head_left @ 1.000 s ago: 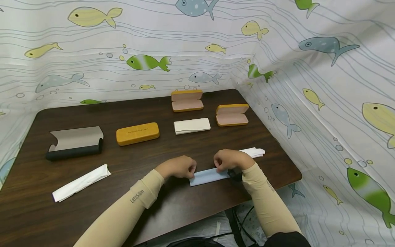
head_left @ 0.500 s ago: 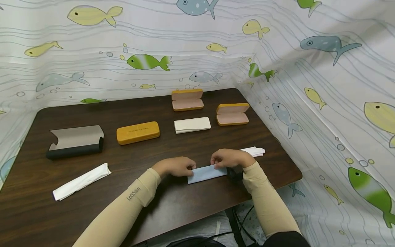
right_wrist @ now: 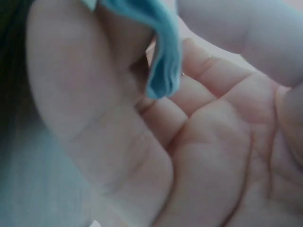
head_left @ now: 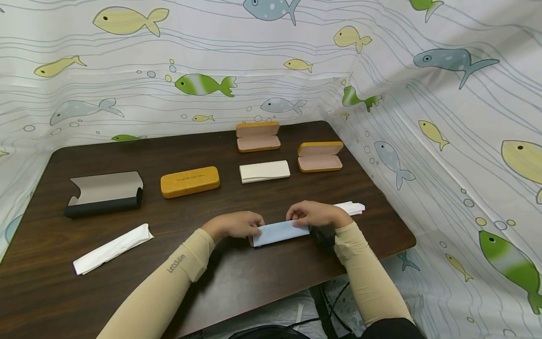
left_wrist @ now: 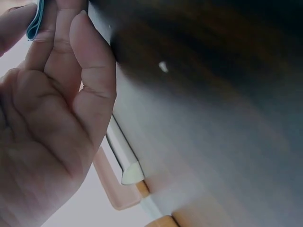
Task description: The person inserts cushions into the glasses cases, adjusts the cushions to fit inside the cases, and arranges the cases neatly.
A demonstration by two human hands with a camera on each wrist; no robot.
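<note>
Left hand (head_left: pixel 237 224) and right hand (head_left: pixel 314 214), thumbs closed against fingers, pinch opposite ends of a folded blue cloth (head_left: pixel 279 233), near the front edge of the tabletop (head_left: pixel 237 282). Folding looks well along; cloth not yet released. More room leftward, toward a white cloth (head_left: pixel 112 249).

The person's left forearm (head_left: pixel 152 293) comes in on a long diagonal from the near left of the folded pale-blue cloth (head_left: pixel 280 233), in a beige stretch-fabric sleeve (head_left: pixel 189 256) with dark lettering (head_left: pixel 176 263). The bare left hand (head_left: pixel 233 224) pinches the cloth's left end, thumb toward me, the other fingers curved beyond. At its right end, the bare right hand (head_left: pixel 317 214) pinches too, bent inward at the wrist. The right forearm (head_left: pixel 367 278) rises more steeply from the cloth's near right, also beige-sleeved, with black fabric (head_left: pixel 394 328) around its lower end.
</note>
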